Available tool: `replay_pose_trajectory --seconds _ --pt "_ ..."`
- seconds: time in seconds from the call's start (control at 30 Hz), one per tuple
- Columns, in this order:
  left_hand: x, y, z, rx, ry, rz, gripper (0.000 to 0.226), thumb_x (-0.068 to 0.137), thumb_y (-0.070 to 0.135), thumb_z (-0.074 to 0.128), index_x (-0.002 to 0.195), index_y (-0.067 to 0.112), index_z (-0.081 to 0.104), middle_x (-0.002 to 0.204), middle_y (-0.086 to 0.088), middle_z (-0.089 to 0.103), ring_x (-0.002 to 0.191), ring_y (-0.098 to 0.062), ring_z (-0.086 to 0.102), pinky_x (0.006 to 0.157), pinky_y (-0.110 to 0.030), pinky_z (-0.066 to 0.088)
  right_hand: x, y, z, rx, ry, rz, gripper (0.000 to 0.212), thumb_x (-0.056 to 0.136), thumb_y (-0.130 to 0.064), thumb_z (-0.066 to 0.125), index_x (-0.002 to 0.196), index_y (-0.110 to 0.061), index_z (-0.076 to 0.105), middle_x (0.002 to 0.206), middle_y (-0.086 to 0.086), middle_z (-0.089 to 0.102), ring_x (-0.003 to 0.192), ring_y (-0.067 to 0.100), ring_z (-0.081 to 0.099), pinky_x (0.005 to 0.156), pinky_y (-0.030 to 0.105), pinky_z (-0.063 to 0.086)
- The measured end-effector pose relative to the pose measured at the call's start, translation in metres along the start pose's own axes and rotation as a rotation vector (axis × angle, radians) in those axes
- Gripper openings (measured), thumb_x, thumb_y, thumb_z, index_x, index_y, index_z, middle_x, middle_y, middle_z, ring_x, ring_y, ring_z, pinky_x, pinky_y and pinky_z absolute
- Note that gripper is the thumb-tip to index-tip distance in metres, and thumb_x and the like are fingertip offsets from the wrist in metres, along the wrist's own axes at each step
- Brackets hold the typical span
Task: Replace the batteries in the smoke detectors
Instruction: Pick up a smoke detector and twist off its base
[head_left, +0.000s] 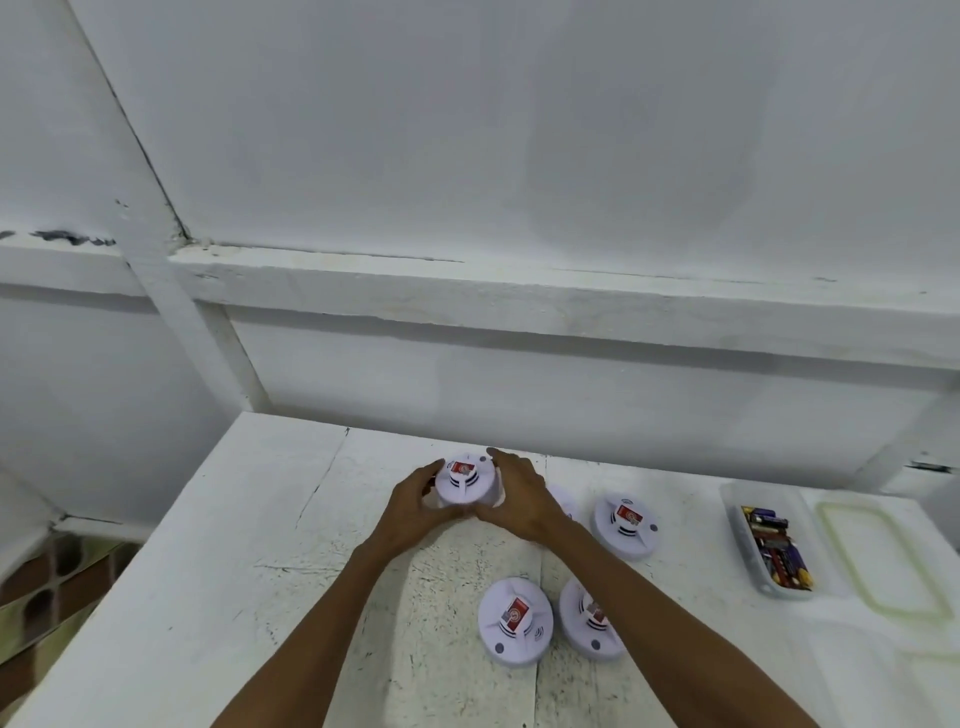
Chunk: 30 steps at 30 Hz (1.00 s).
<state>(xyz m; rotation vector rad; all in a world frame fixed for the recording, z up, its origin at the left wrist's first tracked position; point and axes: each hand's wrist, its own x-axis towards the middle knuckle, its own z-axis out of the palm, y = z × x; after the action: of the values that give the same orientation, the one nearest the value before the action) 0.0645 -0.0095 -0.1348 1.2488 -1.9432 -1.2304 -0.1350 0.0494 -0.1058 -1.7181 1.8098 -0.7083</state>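
Both forearms enter from the bottom edge, cut off above the elbows, and meet over the far middle of the white table (208, 545). The right forearm crosses in front of one smoke detector (584, 631) near the front, hiding its right side. Just left of it lies another front detector (514, 621) in full view, red label up. A partly hidden detector (565, 501) sits behind the right hand (519, 499), with only a white sliver of its rim showing. A fourth detector (626, 525) lies clear to the right of that hand.

Between the two hands is the held detector (465, 486), its red-labelled centre facing up. The left hand (415, 504) grips its left rim with curled fingers, and the right hand grips its right rim, fingers wrapped over the far edge. Whether its base touches the table cannot be told, since the hands cover its lower edge.

Well apart at the right stands a clear tub (737, 519) of batteries (776, 545), too blurred to count, with a loose lid (878, 556) just beside it.
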Motion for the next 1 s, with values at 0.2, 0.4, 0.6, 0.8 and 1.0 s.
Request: replay_pose_trajectory --seconds 0.2,0.4,0.6,0.8,1.0 --pt "0.005 0.034 -0.004 -0.183 -0.003 0.017 0.044 0.087 0.031 0.081 0.127 0.025 0.066 0.120 0.011 0.074 0.111 -0.013 0.070 0.096 -0.028 0.056 -0.009 -0.002 -0.023 0.481 0.129 0.097 0.047 0.092 -0.037 0.067 0.135 -0.022 0.053 0.131 0.001 0.054 0.111 0.012 0.061 0.082 0.016 0.053" --pt "0.005 0.045 0.016 -0.354 -0.030 0.036 0.067 0.070 -0.002 0.090 0.129 0.013 0.062 0.132 0.002 0.069 0.122 -0.019 0.066 0.101 -0.038 0.055 -0.016 0.002 -0.041 0.974 0.174 0.353 0.024 0.098 -0.018 0.060 0.115 -0.003 0.068 0.116 0.013 0.071 0.108 0.028 0.068 0.089 0.038 0.059" --pt "-0.006 0.051 0.029 -0.462 -0.066 0.052 0.069 0.074 0.000 0.086 0.136 0.014 0.059 0.136 0.000 0.067 0.124 -0.020 0.065 0.099 -0.037 0.056 -0.032 0.010 -0.050 1.144 0.116 0.454 0.022 0.096 -0.015 0.064 0.117 -0.014 0.068 0.110 0.013 0.073 0.100 0.033 0.071 0.082 0.045 0.060" --pt "-0.013 0.058 0.035 -0.469 -0.087 0.040 0.064 0.082 -0.001 0.081 0.138 0.021 0.060 0.134 0.007 0.068 0.121 -0.015 0.067 0.098 -0.036 0.057 -0.043 0.014 -0.052 1.149 0.093 0.378 0.030 0.097 -0.004 0.050 0.117 -0.016 0.070 0.112 0.013 0.072 0.103 0.032 0.068 0.089 0.047 0.058" --pt "-0.011 0.069 0.042 -0.433 -0.092 0.008 0.050 0.085 0.014 0.081 0.132 0.017 0.065 0.127 0.003 0.072 0.112 -0.017 0.071 0.092 -0.029 0.057 -0.049 0.019 -0.054 0.979 0.091 0.240 0.052 0.089 -0.002 0.069 0.135 -0.022 0.055 0.130 0.003 0.062 0.110 0.022 0.066 0.087 0.039 0.059"
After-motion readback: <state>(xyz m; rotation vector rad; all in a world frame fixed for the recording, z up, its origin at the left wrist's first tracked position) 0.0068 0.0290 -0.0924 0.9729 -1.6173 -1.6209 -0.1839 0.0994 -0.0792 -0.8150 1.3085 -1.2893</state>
